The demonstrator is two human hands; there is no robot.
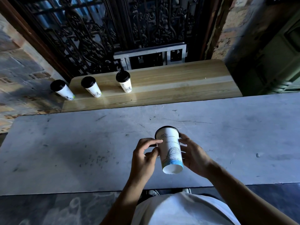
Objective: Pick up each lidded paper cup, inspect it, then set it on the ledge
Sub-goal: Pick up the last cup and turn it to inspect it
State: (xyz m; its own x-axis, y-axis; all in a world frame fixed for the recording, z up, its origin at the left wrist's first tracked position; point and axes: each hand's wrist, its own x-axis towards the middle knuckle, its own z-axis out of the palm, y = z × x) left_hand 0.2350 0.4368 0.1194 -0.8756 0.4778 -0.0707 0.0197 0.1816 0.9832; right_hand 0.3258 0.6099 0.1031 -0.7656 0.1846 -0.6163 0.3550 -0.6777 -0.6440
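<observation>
From the head camera, a person in a white shirt (181,210) stands at a grey, scuffed worktop (81,151) and holds a lidded paper cup (170,151) above it with both hands. The cup is tilted so that its black lid points away from the camera and its white bottom faces the viewer; line drawings, among them an arched bridge, and a blue band near the base show on its side. The left hand (142,158) touches the cup's left side, its index finger lying across the paper near the lid end and the other fingers loosely curled beside the wall. The right hand (193,155) wraps the cup's right side, fingers curled round it from behind and below.

Beyond the worktop lies a lower wooden ledge (178,78) of pale planks. Two white cups with black lids stand upright on its left part: one near the left corner (91,86) and one further right (124,81). A third lidded cup (62,90) stands just off the ledge's left end; what it rests on cannot be made out. Behind the ledge rises a dark ornate iron grille (113,30), with a small grey metal frame (151,54) at its foot. Rough brick wall (19,62) flanks the left side.
</observation>
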